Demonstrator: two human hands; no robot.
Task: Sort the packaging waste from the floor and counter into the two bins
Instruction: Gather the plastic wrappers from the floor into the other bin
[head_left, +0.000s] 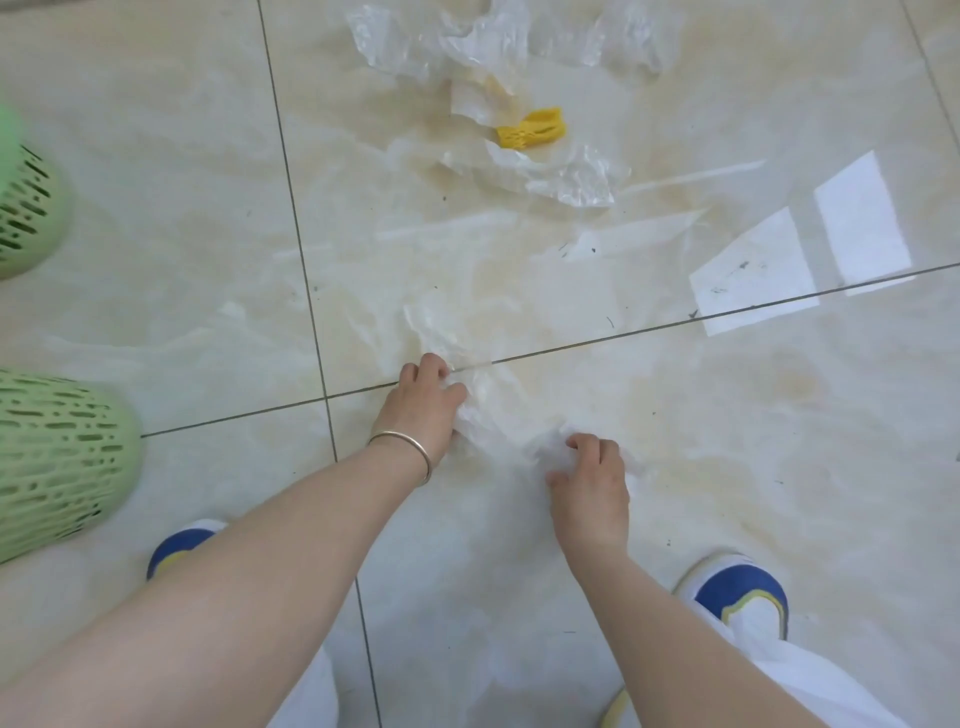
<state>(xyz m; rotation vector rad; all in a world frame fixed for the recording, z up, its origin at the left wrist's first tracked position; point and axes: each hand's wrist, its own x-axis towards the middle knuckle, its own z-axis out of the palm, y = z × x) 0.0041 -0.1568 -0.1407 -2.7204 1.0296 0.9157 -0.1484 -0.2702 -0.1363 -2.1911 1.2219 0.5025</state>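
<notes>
Two green slotted bins (57, 457), far left on the tiled floor (779, 415). Left hand (423, 410) with bangle (405, 447): clutching a clear plastic sheet (498, 410) lying on the floor. Right hand (589, 486): clutching the same sheet's near end. Further plastic wrappers (493, 41) and yellow foam net (532, 129), beyond.

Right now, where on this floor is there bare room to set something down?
Bare tile lies between the green bins and the left hand, and right of the right hand. Crowded ahead: clear plastic bags around the yellow foam net.
</notes>
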